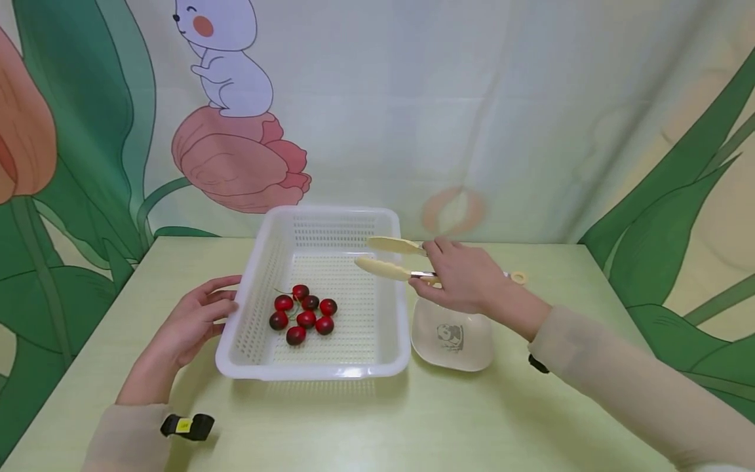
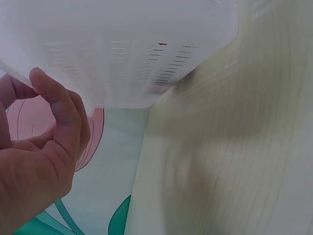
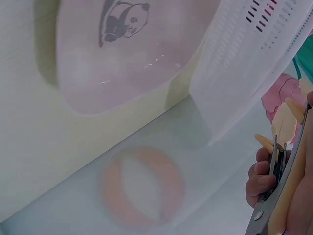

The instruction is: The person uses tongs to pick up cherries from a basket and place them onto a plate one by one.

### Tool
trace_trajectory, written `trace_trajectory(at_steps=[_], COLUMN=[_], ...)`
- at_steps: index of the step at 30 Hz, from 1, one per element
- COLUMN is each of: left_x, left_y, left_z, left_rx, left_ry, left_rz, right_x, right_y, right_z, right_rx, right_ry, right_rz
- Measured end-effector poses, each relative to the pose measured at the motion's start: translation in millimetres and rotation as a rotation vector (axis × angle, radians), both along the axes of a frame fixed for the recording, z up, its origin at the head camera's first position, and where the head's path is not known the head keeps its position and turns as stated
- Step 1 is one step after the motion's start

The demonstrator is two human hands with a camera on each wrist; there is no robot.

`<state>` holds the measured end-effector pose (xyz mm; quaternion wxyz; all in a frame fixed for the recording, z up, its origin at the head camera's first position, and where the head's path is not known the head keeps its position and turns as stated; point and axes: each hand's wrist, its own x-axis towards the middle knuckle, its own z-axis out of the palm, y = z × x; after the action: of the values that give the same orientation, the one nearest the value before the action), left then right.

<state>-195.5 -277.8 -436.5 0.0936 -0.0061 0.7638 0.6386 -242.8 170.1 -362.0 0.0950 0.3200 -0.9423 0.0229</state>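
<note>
A white plastic basket [image 1: 318, 377] stands on the table with several dark red cherries [image 1: 306, 319] on its floor. My left hand [image 1: 191, 321] is at its left side, thumb and fingers pinching the rim, as the left wrist view shows from below. In my right hand [image 1: 466, 275] I grip a pair of tongs [image 1: 383, 267] with cream tips and metal arms. The tips stand apart over the basket's right rim, with nothing between them. Beneath the right hand sits a pale square dish [image 1: 430, 354] with a panda print, close beside the basket.
The pale green table [image 1: 472, 426] ends at the back against a printed curtain [image 1: 377, 131] with tulips and a white bear-like animal. More curtain with green leaves hangs at both sides. The basket's walls [image 3: 230, 68] rise higher than the dish.
</note>
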Motion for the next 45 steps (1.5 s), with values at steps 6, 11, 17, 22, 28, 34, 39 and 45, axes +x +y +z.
trace_trajectory(at_steps=[6,11,17,22,28,34,39,45], left_x=[0.7,1.4,1.9,1.7,2.1,1.7,1.2,1.4], left_y=[-1.0,-0.3,1.1,1.2,1.7,1.3,0.9,1.3], left_z=[1.0,1.0,2.4,2.6,0.9,-0.6,-1.1,-1.0], left_rx=[0.012,-0.001,-0.005,-0.004,-0.005,-0.006,0.0,0.003], left_ry=[0.011,0.005,-0.001,-0.002,-0.007,-0.007,-0.007,-0.009], left_rz=[-0.006,0.002,0.006,0.007,0.011,0.01,0.015,0.017], right_x=[0.3,-1.3,-4.4,-5.8,-6.2,-7.9,-8.2,-6.7], right_y=[-23.2,-39.3,-53.4,-61.6,-67.2,-70.0,-72.4,-74.2], right_z=[0.8,-1.8,-5.4,-9.2,-14.8,-20.4,-20.5,-20.6], right_rx=[0.052,0.105,0.158,0.207,0.255,0.288,0.312,0.31], right_ry=[0.017,0.02,0.036,0.009,-0.032,-0.033,-0.001,0.035], right_rz=[0.059,0.091,0.11,0.12,0.124,0.126,0.14,0.168])
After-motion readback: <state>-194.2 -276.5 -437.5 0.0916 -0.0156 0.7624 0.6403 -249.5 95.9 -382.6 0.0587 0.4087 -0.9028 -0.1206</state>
